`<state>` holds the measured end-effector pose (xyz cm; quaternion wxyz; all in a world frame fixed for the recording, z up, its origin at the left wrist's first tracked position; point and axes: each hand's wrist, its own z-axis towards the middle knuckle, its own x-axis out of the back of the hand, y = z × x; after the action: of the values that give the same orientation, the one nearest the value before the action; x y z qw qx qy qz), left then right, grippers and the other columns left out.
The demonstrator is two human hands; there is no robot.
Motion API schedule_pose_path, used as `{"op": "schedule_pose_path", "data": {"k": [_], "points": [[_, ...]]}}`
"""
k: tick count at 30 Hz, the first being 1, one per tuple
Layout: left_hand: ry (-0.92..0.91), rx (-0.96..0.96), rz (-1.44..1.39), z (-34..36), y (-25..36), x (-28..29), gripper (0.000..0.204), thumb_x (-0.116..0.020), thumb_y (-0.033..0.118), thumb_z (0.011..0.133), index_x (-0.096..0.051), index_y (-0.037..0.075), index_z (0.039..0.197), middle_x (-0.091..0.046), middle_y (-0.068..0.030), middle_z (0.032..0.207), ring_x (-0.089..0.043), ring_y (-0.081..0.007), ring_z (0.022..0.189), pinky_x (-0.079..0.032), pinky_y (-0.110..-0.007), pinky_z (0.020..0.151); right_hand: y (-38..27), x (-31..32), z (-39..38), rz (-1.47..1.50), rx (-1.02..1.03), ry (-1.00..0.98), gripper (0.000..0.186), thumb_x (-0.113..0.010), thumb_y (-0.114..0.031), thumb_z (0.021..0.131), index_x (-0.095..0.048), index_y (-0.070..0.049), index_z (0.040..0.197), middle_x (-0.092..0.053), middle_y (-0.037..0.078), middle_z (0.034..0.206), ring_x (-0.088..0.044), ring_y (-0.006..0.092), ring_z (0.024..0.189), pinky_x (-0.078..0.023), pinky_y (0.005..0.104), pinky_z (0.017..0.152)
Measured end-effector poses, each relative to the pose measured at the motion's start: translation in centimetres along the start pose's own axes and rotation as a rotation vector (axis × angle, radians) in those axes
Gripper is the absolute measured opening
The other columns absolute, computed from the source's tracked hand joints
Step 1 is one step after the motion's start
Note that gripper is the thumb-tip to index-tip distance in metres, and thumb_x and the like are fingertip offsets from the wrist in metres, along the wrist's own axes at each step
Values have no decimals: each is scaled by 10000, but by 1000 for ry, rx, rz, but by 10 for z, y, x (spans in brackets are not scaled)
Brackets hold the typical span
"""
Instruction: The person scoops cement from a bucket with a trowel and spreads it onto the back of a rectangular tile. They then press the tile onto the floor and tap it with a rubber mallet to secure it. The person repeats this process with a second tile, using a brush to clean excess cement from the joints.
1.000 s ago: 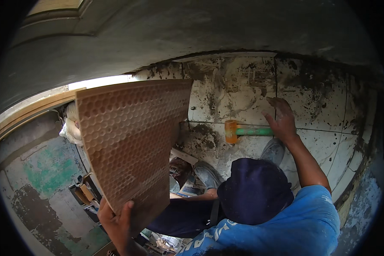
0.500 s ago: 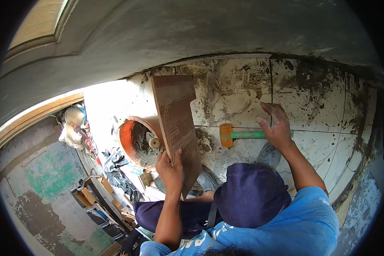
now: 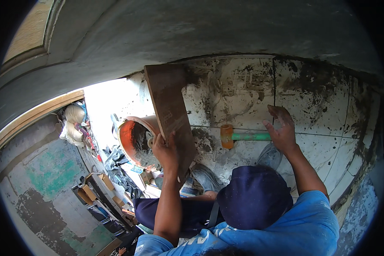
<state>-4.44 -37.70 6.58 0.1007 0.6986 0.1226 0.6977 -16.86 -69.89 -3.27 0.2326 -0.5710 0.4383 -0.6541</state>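
In my left hand (image 3: 165,152) is a long reddish-brown tile (image 3: 168,102), gripped by its near left edge with the thumb on its patterned back face. The tile stands tilted, its far end toward the wall. It partly covers an orange bucket (image 3: 134,143) of grey mortar, in which a pale round handle end shows behind my fingers. Over on the right, my right hand (image 3: 282,128) hangs empty with thumb and fingers apart. Just beside it, a mallet (image 3: 227,136) with an amber head and green handle lies on the floor; the hand hides the handle's end.
Mortar-stained white marbled tiles (image 3: 311,106) cover the floor up to a grey wall (image 3: 226,30). My boots (image 3: 205,177) stand close to the tile. Bags, boxes and black plastic (image 3: 115,164) clutter the left side, near a patchy green-grey surface (image 3: 55,175).
My left hand has shifted the tile slightly away from me and to the left, turning its back face. My right hand has drifted a little to the right, still empty.
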Motion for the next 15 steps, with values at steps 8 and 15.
{"op": "schedule_pose_path", "data": {"k": [8,15], "points": [[-97,-12,28,18,-6,8,177,-686,151,847,-664,-16,903,-639,-172,838,-566,-374,827,-425,-441,783,5,-2,5,-10,36,-5,432,-684,-208,870,-562,-26,1242,-612,170,1065,-621,292,939,-502,378,819],[-48,-60,159,27,-7,16,205,-706,154,813,-666,-20,913,-632,-201,825,-564,-385,832,-427,-450,780,2,5,8,32,-57,-3,431,-689,-274,865,-587,-21,1199,-623,149,1042,-599,304,937,-484,408,834]]}}
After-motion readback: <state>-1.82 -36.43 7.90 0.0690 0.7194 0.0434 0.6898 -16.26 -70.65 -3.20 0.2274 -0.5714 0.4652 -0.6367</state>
